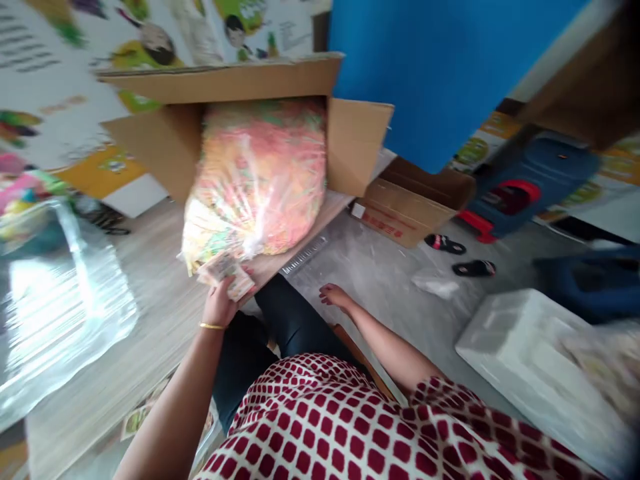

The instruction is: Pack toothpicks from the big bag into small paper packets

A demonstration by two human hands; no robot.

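Observation:
My left hand [221, 304], with a yellow bangle on the wrist, is closed on a few small printed packets [231, 275] at the table's edge. Just behind them sits a large clear plastic bag [265, 173] full of pink, orange and green pieces, too blurred to name. The bag's gathered end spills out of an open cardboard box [220, 85] lying with its mouth towards me. My right hand [334, 295] hangs over the floor to the right of my knees, its fingers loosely apart and nothing visible in them.
A clear plastic bag [75, 313] lies on the wooden table [155, 287] at left. Beyond the table's right edge are an open carton [400, 207], black slippers [474, 268], a blue plastic stool [543, 170] and a white box [510, 333]. A blue panel [430, 73] stands behind.

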